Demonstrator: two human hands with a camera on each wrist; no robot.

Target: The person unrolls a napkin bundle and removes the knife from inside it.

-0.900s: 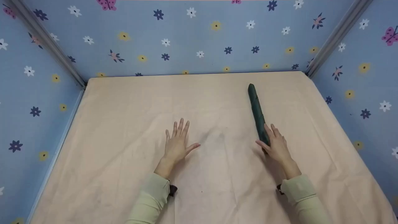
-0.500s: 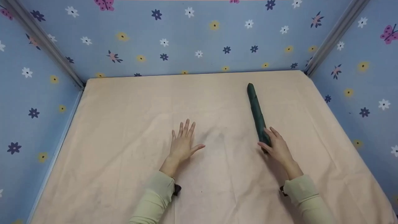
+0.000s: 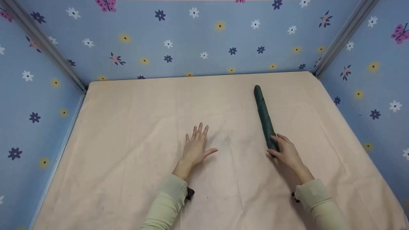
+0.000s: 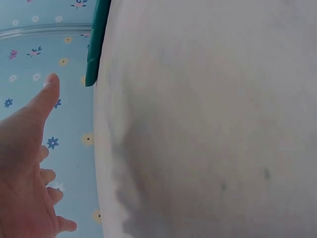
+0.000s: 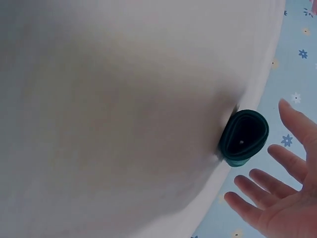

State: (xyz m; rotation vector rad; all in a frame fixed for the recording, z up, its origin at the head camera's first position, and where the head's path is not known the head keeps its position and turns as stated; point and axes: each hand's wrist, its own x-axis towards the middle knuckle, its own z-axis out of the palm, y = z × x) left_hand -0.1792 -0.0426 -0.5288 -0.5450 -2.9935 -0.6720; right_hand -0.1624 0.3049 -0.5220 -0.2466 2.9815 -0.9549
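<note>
A dark green roll of thin sheet material (image 3: 264,116) lies lengthwise on the right part of the cloth-covered table, pointing away from me. Its near end, seen in the right wrist view, is hollow with wound layers at the rim (image 5: 227,141). My right hand (image 3: 287,154) is over that near end, thumb on the left side and fingers on the right. In the right wrist view the right hand's fingers (image 5: 285,158) are spread and stand apart from the roll. My left hand (image 3: 195,150) hovers over the middle of the table, fingers spread, holding nothing.
A wrinkled beige cloth (image 3: 127,127) covers the table. Blue walls (image 3: 191,35) with printed flowers and butterflies close it in at the back and both sides, with grey posts (image 3: 345,40) in the back corners.
My left hand has moved right, toward the roll, with its fingers still spread. My right hand has drawn slightly back toward the roll's near end. The roll lies in the same place.
</note>
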